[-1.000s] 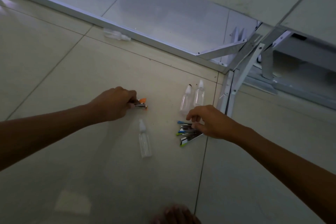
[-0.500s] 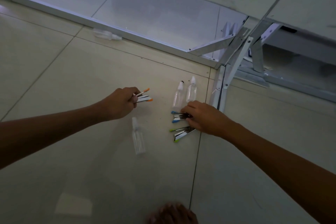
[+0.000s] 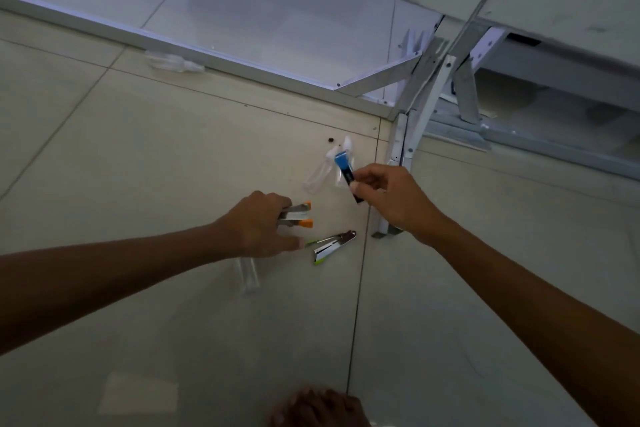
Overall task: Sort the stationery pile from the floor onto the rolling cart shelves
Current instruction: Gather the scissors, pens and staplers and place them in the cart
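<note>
- Floor (image 3: 138, 184): pale tiles, dim light. What is left of the pile sits near the white metal frame (image 3: 398, 163), likely the cart's base. Clear bottles barely show against the tile, so one could be missed or kicked.
- Left hand (image 3: 258, 229): fingers curled round orange-tipped staplers (image 3: 299, 217), thumb stretched toward the green stapler. Risk: adding a third piece to a full grip may loosen the ones held.
- Right hand (image 3: 391, 198): pinches a blue stapler (image 3: 346, 172), lifted off the floor and tilted. A thin pinch; it could slip or swing.
- Clear bottles (image 3: 317, 173): two just beyond the right hand, one (image 3: 247, 274) partly under the left wrist, one (image 3: 173, 64) far off by the frame rail. All lie flat and may roll if brushed.
- Green stapler (image 3: 330, 246): on the floor between the hands, jaws splayed; may snag on pickup.
</note>
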